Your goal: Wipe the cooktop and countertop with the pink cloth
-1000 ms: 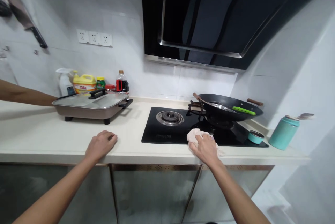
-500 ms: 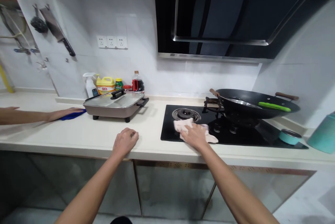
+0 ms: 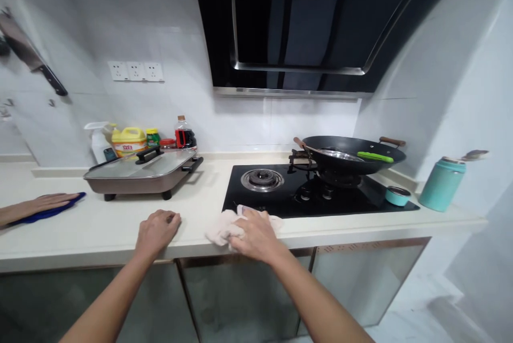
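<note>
My right hand (image 3: 256, 233) presses a pale pink cloth (image 3: 223, 227) down with its fingers bent over it. The cloth is bunched across the front left corner of the black glass cooktop (image 3: 272, 207) and the white counter (image 3: 192, 233) beside it. On the counter to the left rests my left hand (image 3: 157, 230), fingers curled in and nothing showing in them. Behind it stands a brown electric pan (image 3: 136, 184) with a glass lid. The left burner (image 3: 262, 180) is bare, a little beyond my right hand.
At far left a co-worker's hand (image 3: 44, 203) lies on a blue cloth (image 3: 52, 213). A black wok (image 3: 352, 158) with a green-handled utensil (image 3: 375, 157) sits on the right burner. A turquoise bowl (image 3: 398, 196) and turquoise flask (image 3: 444, 185) stand right. The range hood (image 3: 304, 28) overhangs.
My right hand has drawn the pink cloth from near the left burner toward the front left, onto the counter's edge. The view has turned right. The co-worker's hand has shifted slightly nearer the front.
</note>
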{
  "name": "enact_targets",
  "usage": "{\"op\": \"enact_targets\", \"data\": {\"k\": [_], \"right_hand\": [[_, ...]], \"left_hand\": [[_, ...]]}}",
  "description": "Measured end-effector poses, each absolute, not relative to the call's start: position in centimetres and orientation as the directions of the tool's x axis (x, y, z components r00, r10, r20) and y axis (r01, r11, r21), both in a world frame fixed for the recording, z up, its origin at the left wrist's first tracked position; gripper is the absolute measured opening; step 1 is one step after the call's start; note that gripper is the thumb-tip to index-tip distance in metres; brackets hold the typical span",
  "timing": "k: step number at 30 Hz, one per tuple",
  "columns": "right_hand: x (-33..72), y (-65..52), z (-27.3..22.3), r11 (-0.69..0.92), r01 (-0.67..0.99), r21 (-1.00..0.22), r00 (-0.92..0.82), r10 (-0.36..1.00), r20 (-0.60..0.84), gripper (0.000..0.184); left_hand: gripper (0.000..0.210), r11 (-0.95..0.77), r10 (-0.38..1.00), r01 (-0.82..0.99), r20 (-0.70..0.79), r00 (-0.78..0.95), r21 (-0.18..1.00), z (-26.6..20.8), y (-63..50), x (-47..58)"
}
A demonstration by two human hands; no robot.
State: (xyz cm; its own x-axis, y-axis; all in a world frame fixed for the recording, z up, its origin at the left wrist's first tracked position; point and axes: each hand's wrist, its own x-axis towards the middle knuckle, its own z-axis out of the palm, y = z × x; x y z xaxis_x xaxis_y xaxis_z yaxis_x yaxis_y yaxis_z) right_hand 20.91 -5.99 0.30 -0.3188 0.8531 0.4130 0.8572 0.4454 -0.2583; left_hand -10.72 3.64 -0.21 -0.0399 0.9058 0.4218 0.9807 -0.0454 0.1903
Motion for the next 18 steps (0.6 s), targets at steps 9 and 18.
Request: {"op": "enact_targets", "data": {"k": [9, 18], "right_hand": [[40.6, -9.8, -2.3, 0.07, 0.971, -0.231, 0.061, 0.855, 0.515, 0.032], [55.6, -12.7, -4.9, -0.255, 0.943, -0.213, 0.332, 0.767, 0.549, 0.046]], "left_hand": [[0.049, -0.032, 0.939, 0.978, 0.343, -0.041, 0.206, 0.4, 3.7, -10.4], [0.049, -0.028, 0.929, 0.981, 0.368, -0.046, 0.193, 0.6, 3.3, -10.0]]}}
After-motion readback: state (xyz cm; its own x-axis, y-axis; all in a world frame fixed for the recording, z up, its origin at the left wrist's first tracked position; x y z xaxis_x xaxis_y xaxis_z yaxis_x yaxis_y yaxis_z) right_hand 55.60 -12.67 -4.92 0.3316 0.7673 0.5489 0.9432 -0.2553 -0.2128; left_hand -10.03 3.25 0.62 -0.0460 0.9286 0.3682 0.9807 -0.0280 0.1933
